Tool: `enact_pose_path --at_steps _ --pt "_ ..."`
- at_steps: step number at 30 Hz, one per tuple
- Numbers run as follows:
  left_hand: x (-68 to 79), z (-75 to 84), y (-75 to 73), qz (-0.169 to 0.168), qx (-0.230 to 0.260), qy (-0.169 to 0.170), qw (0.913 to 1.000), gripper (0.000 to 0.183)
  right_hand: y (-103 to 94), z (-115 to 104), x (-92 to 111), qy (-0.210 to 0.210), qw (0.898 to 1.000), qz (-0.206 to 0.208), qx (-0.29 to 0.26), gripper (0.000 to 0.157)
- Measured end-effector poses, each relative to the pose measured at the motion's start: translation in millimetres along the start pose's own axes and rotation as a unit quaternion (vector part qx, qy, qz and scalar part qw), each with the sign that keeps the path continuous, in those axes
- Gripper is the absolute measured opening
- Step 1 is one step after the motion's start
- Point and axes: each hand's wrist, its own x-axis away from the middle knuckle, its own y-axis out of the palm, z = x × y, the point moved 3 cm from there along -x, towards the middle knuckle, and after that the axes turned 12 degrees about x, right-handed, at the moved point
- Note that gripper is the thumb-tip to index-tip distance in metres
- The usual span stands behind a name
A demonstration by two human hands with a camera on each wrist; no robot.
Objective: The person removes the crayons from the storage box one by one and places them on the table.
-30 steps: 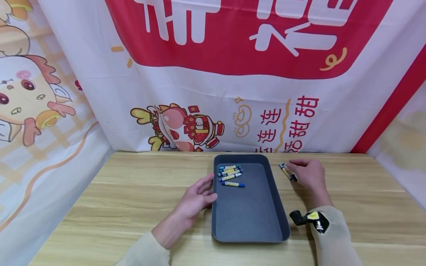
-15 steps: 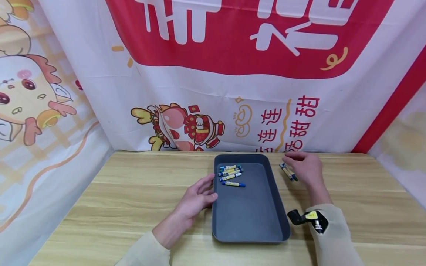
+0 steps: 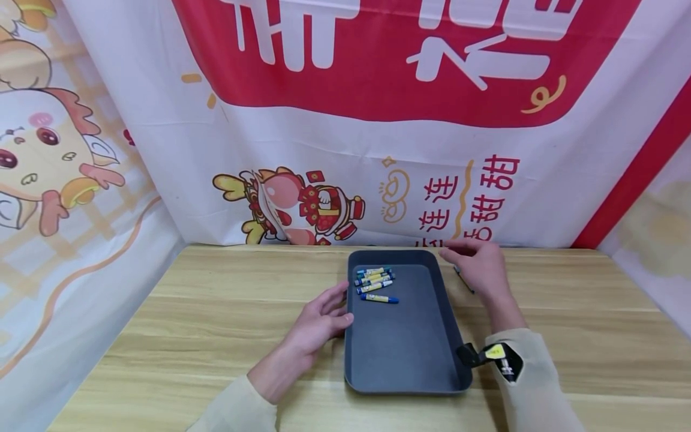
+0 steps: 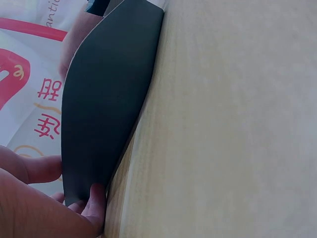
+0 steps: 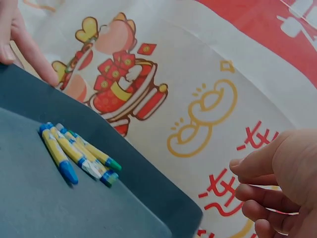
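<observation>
A dark grey tray (image 3: 402,342) stands on the table. Several crayons (image 5: 77,148) with yellow labels and blue ends lie inside it, near its far left corner. Fingers extended, my left hand (image 3: 318,327) rests at the tray's left side, fingertips at the rim and outer wall. My right hand (image 3: 480,267) hovers beside the tray's far right corner, thumb and fingers bent toward each other. In the right wrist view no object shows at its fingertips, and I cannot tell whether it holds a crayon. Partly behind this hand, a crayon (image 3: 464,280) lies on the table.
The wooden table (image 3: 227,312) reaches back to a white and red printed cloth (image 3: 356,144). Another printed cloth (image 3: 65,198) hangs at the left. A small black device (image 3: 499,360) is strapped at the right sleeve.
My right hand has risen from the crayons on the table and moved left toward the tray's far right corner, hiding part of that spot. My left hand and the tray have stayed put.
</observation>
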Motion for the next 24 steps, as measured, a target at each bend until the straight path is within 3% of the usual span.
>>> enact_pose_path --at_steps 9,18,24 --pt "0.3 0.9 0.0 -0.002 0.001 0.001 1.0 0.071 7.2 -17.2 7.7 -0.029 0.999 -0.025 -0.029 0.04" --pt "0.1 1.5 0.8 0.001 -0.001 -0.002 1.0 0.07 20.0 -38.0 15.7 -0.067 0.997 -0.026 -0.023 0.036" --pt "0.4 1.7 0.9 0.002 -0.002 -0.003 1.0 0.07 29.4 -42.5 16.2 -0.068 0.997 -0.023 -0.011 0.033"
